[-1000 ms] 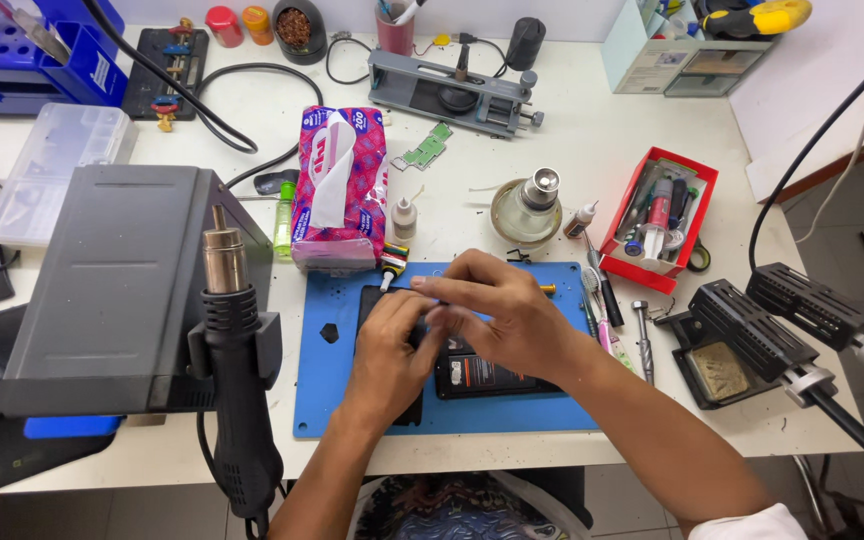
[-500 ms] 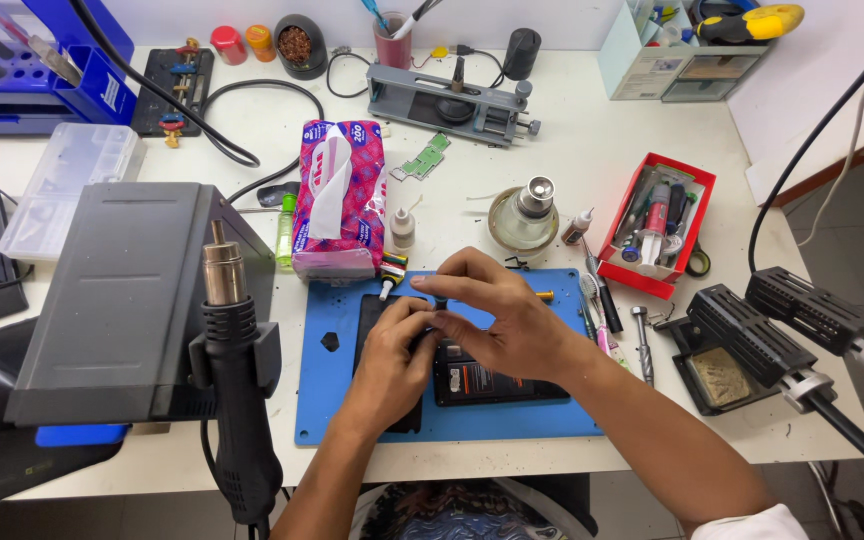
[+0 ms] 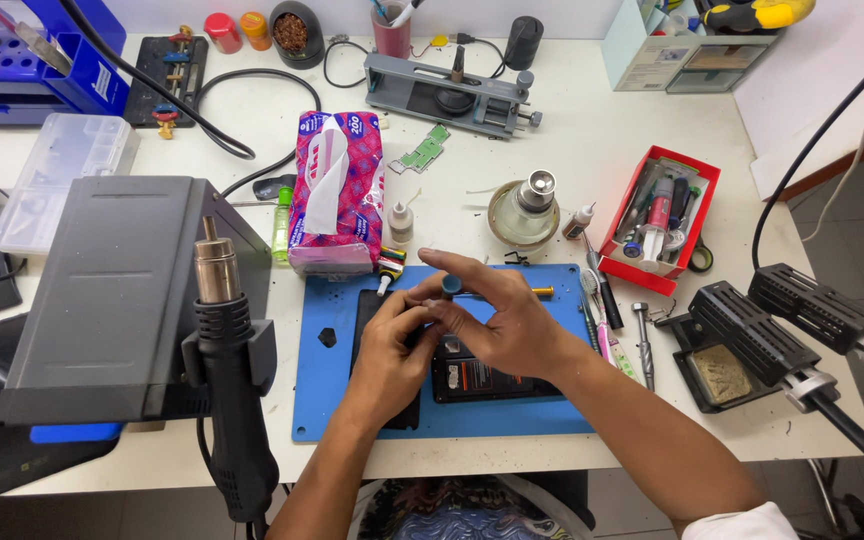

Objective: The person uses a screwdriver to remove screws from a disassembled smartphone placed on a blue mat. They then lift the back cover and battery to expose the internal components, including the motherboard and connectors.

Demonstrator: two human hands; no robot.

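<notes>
Both hands are working together over a blue mat [image 3: 332, 400] at the front of a white bench [image 3: 592, 130]. The right hand [image 3: 497, 320] is reaching across from the right, its fingers curled and closed around a small screwdriver [image 3: 452, 287] with a dark teal cap, which is standing roughly upright between thumb and fingertips. The left hand [image 3: 392, 350] is lying just beside it, touching it, with the fingertips pinched together at the tool's lower end; whether they are gripping the shaft or a tiny part beneath it cannot be told. Under both hands an opened phone [image 3: 472, 380] is lying flat on the mat, its dark inner side with a red and white label showing below the right palm. A second dark slab, the phone back [image 3: 364, 310], is lying beside it under the left wrist, mostly hidden. A yellow-tipped bit [image 3: 542, 291] is lying on the mat just right of the right hand. Behind the mat a pink tissue pack [image 3: 337, 190] is sitting near a small white bottle [image 3: 402, 222] and a round glass lamp [image 3: 527, 208]. To the right a red tray [image 3: 697, 225] is holding tubes and tools. On the left a grey station [image 3: 112, 290] is carrying a hot-air gun [image 3: 227, 370] in its holder.
</notes>
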